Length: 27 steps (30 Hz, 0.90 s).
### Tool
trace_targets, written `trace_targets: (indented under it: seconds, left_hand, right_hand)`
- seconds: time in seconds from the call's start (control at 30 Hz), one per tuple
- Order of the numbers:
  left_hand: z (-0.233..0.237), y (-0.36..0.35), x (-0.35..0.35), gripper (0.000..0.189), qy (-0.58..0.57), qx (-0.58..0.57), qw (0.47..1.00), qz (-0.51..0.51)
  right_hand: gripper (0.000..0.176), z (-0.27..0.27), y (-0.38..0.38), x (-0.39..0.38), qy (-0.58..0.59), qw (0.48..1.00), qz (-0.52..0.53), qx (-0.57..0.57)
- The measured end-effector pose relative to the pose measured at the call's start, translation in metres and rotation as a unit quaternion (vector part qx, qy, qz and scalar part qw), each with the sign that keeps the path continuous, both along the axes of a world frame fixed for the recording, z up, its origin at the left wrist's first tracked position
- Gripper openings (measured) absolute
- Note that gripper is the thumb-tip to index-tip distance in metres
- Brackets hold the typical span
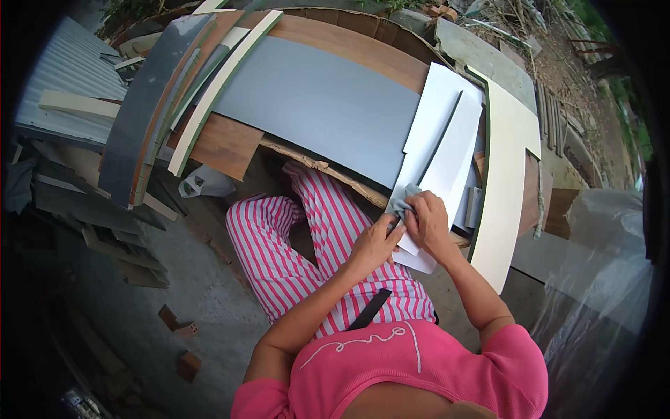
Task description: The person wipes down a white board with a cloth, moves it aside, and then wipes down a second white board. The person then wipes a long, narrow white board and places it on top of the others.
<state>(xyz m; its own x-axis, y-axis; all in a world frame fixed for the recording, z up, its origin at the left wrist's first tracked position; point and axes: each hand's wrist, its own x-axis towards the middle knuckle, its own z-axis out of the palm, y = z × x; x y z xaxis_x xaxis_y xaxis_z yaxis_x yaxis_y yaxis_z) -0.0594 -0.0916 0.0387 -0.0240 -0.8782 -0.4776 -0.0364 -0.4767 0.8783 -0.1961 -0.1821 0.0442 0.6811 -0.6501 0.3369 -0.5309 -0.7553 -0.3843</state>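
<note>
My right hand is closed on a crumpled grey-blue cloth and presses it to the near end of a narrow white board. Close beside it, my left hand has its fingers curled at the near end of that board and seems to grip its edge. The narrow board lies on a wider white sheet, which reaches over the work surface's near edge toward my lap. Part of the fingertips is hidden by the cloth and by the other hand.
A large grey panel lies on the brown wooden surface. To the right is a notched cream board; to the left, long cream strips and a dark panel. Clear plastic sheeting hangs at far right. Brick pieces lie on the floor.
</note>
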Motion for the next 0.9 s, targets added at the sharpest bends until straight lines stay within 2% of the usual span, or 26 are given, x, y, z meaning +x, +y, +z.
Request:
trace_targets:
  seconds: [0.13,0.23,0.3,0.37,0.47,0.53,0.67,0.73,0.8,0.83,0.9]
  left_hand:
    - [-0.002,0.001,-0.004,0.038,-0.016,-0.002,1.000,-0.009]
    - [-0.001,0.001,-0.002,0.039,0.003,0.003,1.000,0.006]
    - [-0.001,0.001,-0.002,0.039,0.017,0.009,1.000,0.019]
    - [-0.003,0.002,0.001,0.039,0.029,0.007,0.999,0.043]
    - [-0.004,0.006,0.009,0.038,0.008,-0.005,0.996,0.083]
    - [-0.008,0.011,0.014,0.038,-0.011,-0.036,0.992,0.119]
    - [-0.011,0.014,0.025,0.035,-0.033,-0.009,0.993,0.110]
    - [-0.014,0.012,0.031,0.034,-0.031,-0.018,0.991,0.132]
    - [-0.015,0.012,0.041,0.034,-0.033,-0.027,0.988,0.151]
    - [-0.012,0.011,0.045,0.035,-0.058,-0.020,0.987,0.149]
    - [-0.011,0.009,0.045,0.038,-0.086,-0.016,0.985,0.151]
  right_hand:
    - [0.023,-0.007,-0.028,-0.014,-0.003,1.000,0.005,0.001]
    - [0.017,-0.015,-0.126,-0.015,-0.012,0.990,-0.139,-0.016]
    - [0.022,-0.028,-0.208,-0.028,0.011,0.966,-0.250,-0.065]
    - [0.027,-0.043,-0.267,-0.034,0.050,0.947,-0.305,-0.088]
    - [0.027,-0.035,-0.259,-0.013,0.028,0.941,-0.324,-0.097]
    - [0.025,-0.035,-0.224,0.003,-0.004,0.952,-0.294,-0.089]
    - [0.019,-0.009,-0.087,0.030,-0.046,0.987,-0.151,0.020]
    - [0.021,-0.013,-0.025,0.027,-0.036,0.999,-0.003,0.018]
    - [0.024,-0.012,0.007,0.022,-0.011,0.987,0.158,0.015]
    - [0.024,-0.013,0.002,0.021,-0.006,0.988,0.154,0.018]
    - [0.022,-0.021,-0.047,0.022,-0.009,0.999,0.050,-0.019]
